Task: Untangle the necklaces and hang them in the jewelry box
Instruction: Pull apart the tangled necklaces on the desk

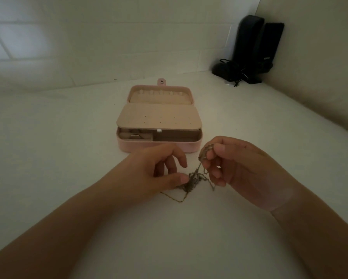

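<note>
A: Where do your necklaces [193, 179] sit?

B: Knotted just above the bench [48, 137], before the open jewelry box [159, 147]; your left hand [159, 168] pinches the clump; your right hand [235, 164] holds a raised strand.

A: Handling?

B: Thin, limp, likely snag-prone; tease loops beside the knot gently.

Pink jewelry box [159, 147], beige lining; dull-gold necklaces [195, 178]; black speakers [255, 47].

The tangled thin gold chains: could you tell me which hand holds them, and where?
Both. The left hand pinches the tangled thin gold chains at the knotted clump; the right hand grips a strand lifted from it, near its upper end.
</note>
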`<action>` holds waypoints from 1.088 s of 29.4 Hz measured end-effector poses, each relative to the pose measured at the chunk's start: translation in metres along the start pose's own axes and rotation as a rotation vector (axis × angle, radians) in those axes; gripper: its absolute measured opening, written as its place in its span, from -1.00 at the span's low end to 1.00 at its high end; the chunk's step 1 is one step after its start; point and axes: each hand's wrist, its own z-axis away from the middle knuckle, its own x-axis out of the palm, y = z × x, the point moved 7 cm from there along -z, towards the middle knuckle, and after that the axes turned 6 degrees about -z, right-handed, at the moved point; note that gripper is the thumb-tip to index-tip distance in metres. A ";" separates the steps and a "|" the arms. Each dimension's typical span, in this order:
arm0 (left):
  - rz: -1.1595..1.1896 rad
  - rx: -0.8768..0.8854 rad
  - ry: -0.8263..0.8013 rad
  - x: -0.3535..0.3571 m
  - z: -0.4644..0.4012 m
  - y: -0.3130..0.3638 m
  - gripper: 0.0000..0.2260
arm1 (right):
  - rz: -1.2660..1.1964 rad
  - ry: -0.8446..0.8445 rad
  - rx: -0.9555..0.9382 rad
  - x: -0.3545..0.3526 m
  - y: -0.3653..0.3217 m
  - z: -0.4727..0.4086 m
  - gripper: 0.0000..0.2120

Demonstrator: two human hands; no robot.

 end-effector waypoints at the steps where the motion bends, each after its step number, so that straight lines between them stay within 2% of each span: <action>1: 0.002 0.015 -0.001 -0.001 0.000 0.003 -0.90 | 0.011 0.011 -0.013 -0.002 0.000 0.000 -0.76; 6: -0.069 0.119 0.025 0.000 -0.004 0.006 -0.75 | 0.101 0.001 -0.030 -0.001 0.001 -0.001 -0.72; 10: -0.159 0.186 0.039 0.005 -0.006 0.009 -0.80 | 0.108 0.016 -0.037 -0.002 -0.001 -0.001 -0.74; 14: 0.041 0.021 0.057 -0.006 -0.004 -0.001 -0.96 | 0.043 0.108 -0.046 -0.012 -0.004 -0.002 -0.79; 16: 0.190 -0.075 0.058 -0.007 -0.004 -0.009 -0.83 | -0.031 0.159 -0.015 -0.016 -0.001 -0.002 -0.77; 18: 0.230 -0.133 0.085 -0.009 -0.004 -0.014 -0.81 | -0.041 0.189 -0.007 -0.016 -0.001 -0.003 -0.79; 20: 0.247 -0.144 0.133 -0.013 -0.004 -0.016 -0.86 | -0.007 0.242 -0.035 -0.020 -0.005 -0.001 -0.76; 22: 0.387 -0.126 0.153 -0.018 -0.005 -0.016 -0.96 | 0.042 0.304 -0.059 -0.025 -0.010 0.001 -0.67; 25: 0.610 -0.139 0.110 -0.016 -0.006 -0.018 -0.94 | 0.004 0.394 -0.070 -0.033 -0.009 0.001 -0.69; 28: 0.633 -0.194 0.073 -0.011 -0.005 -0.018 -0.89 | -0.125 0.484 -0.044 -0.040 -0.007 0.002 -0.83; 32: 0.555 -0.283 0.150 -0.012 -0.005 -0.023 -0.77 | -0.171 0.460 -0.013 -0.036 -0.006 0.004 -0.81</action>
